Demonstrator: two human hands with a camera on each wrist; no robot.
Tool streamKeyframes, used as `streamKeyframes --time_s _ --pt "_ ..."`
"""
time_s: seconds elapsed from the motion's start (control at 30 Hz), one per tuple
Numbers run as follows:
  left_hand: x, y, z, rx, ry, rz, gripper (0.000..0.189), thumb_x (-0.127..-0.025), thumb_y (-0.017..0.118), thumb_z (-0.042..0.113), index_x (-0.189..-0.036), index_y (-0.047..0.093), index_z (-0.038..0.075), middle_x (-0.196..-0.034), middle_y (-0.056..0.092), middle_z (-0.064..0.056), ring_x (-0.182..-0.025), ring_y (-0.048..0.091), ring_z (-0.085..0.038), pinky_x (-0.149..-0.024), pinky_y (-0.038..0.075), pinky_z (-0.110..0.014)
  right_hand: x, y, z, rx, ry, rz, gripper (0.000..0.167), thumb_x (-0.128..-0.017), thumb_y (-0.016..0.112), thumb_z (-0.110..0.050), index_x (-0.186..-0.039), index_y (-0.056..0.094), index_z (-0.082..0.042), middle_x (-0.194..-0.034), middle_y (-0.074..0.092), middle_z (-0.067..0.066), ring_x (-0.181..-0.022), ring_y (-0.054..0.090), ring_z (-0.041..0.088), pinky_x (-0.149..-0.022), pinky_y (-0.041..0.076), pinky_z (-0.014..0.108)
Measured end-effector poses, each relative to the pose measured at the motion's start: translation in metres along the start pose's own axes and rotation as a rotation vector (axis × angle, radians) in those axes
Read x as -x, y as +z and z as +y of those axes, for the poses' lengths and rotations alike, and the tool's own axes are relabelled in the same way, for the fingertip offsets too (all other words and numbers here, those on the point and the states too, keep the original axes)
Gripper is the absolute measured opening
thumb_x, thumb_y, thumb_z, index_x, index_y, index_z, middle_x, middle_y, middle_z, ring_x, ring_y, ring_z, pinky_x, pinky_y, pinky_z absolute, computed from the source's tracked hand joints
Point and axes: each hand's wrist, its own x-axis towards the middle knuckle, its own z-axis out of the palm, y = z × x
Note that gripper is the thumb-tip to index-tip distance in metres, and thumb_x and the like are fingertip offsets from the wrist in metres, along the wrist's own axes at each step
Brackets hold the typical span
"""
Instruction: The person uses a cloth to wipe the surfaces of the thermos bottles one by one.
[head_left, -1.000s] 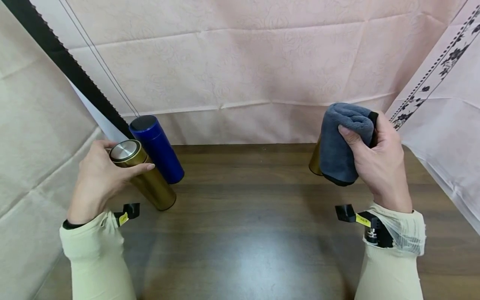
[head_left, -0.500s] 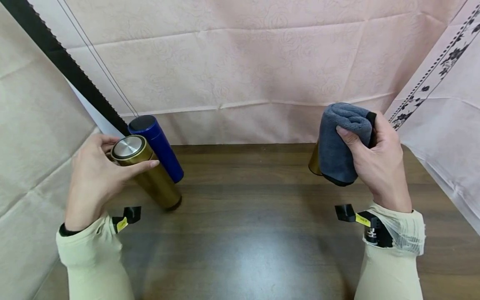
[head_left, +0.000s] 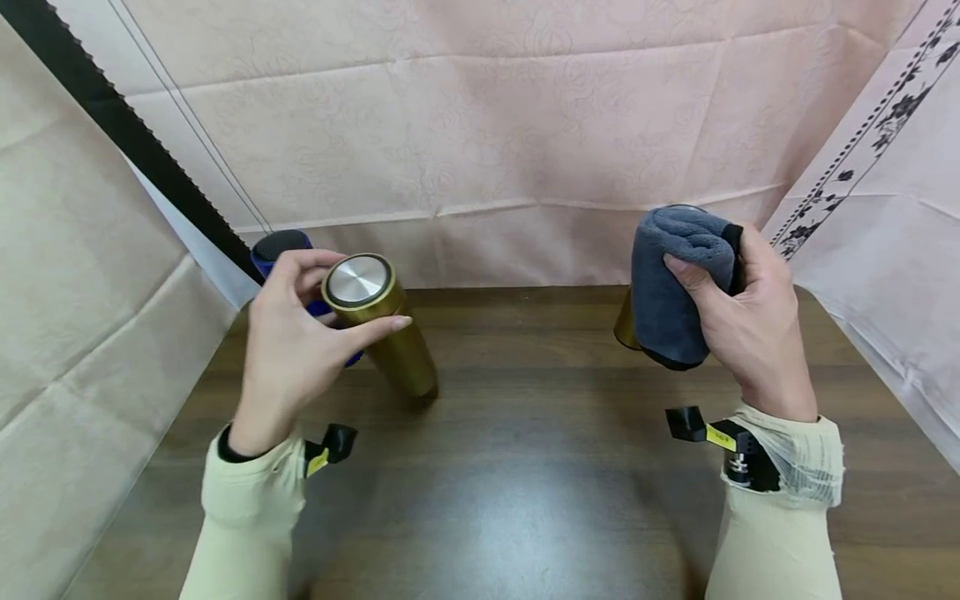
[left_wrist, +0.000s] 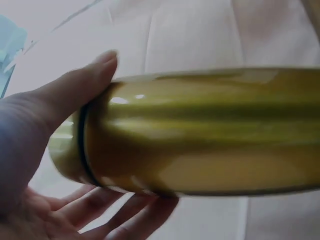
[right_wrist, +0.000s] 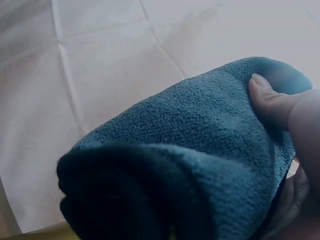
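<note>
My left hand [head_left: 300, 342] grips a gold thermos bottle [head_left: 405, 358] round its upper end, the thumb across the front. The bottle leans, with its round silver-topped lid [head_left: 359, 280] facing up and its base close over the table. In the left wrist view the gold bottle [left_wrist: 210, 135] lies between thumb and fingers. My right hand [head_left: 761, 325] holds a folded blue-grey towel [head_left: 667, 292], thumb pressed on its front. A second gold cylinder [head_left: 627, 325] shows beside the towel, mostly hidden by it. The right wrist view shows the towel's folds [right_wrist: 200, 115] close up.
A blue bottle with a dark top [head_left: 282, 243] stands behind my left hand, largely covered by it. The brown wooden table [head_left: 495, 467] ends at a pale cloth backdrop [head_left: 480, 142]. Cloth walls [head_left: 90, 350] close off both sides.
My left hand has carried the gold bottle to the right, from in front of the blue bottle, and now covers much of the blue one. The right hand and towel stay nearly in place.
</note>
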Motion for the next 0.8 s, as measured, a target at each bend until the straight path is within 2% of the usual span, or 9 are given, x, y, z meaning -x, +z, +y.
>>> streamKeyframes --time_s 0.1,0.27,0.4,0.57,0.67,0.8 --pt "0.003 0.018 0.005 0.116 0.029 -0.029 0.079 -0.062 0.100 0.024 -0.126 0.056 0.010 -0.112 0.075 0.000 -0.100 0.067 -0.004 -0.080 0.057 -0.015 -0.001 0.002 0.000 0.019 -0.027 -0.009 0.044 -0.094 0.075 -0.027 -0.137 0.063 -0.023 -0.131 0.065 -0.004 -0.110 0.064 0.008 -0.087 0.051 0.015" --pt "0.010 0.044 0.010 0.248 0.136 -0.090 0.078 -0.060 0.101 0.017 -0.125 0.059 0.009 -0.113 0.074 0.001 -0.101 0.069 -0.007 -0.081 0.060 -0.021 -0.002 0.004 0.000 0.055 -0.059 -0.014 0.044 -0.094 0.075 -0.028 -0.136 0.064 -0.024 -0.134 0.064 -0.004 -0.112 0.063 0.006 -0.090 0.049 0.015" --pt "0.015 0.061 0.011 0.303 0.192 -0.140 0.077 -0.061 0.100 0.018 -0.126 0.060 0.010 -0.116 0.073 0.002 -0.105 0.068 -0.006 -0.084 0.061 -0.024 -0.003 0.004 0.000 0.042 -0.033 -0.025 0.044 -0.094 0.076 -0.028 -0.136 0.064 -0.024 -0.132 0.065 -0.005 -0.111 0.064 0.006 -0.088 0.050 0.015" --pt "0.021 0.076 0.012 0.337 0.213 -0.165 0.077 -0.061 0.100 0.020 -0.127 0.061 0.013 -0.119 0.072 0.003 -0.108 0.068 -0.007 -0.084 0.061 -0.026 -0.003 0.005 -0.001 0.032 -0.025 -0.043 0.046 -0.094 0.075 -0.028 -0.137 0.063 -0.024 -0.134 0.065 -0.005 -0.113 0.064 0.005 -0.089 0.051 0.013" --pt "0.022 0.081 0.012 0.343 0.218 -0.184 0.077 -0.062 0.100 0.021 -0.129 0.061 0.015 -0.121 0.072 0.005 -0.110 0.067 -0.007 -0.085 0.060 -0.027 -0.003 0.006 -0.001 0.032 -0.039 -0.048 0.048 -0.093 0.076 -0.027 -0.139 0.062 -0.026 -0.137 0.065 -0.006 -0.116 0.063 0.004 -0.091 0.050 0.012" --pt "0.024 0.088 0.012 0.345 0.210 -0.217 0.077 -0.065 0.099 0.021 -0.131 0.059 0.016 -0.123 0.070 0.006 -0.112 0.066 -0.007 -0.088 0.060 -0.028 -0.004 0.009 0.000 0.016 -0.098 -0.056 0.048 -0.093 0.076 -0.022 -0.139 0.063 -0.024 -0.136 0.066 -0.006 -0.119 0.064 0.004 -0.095 0.050 0.013"
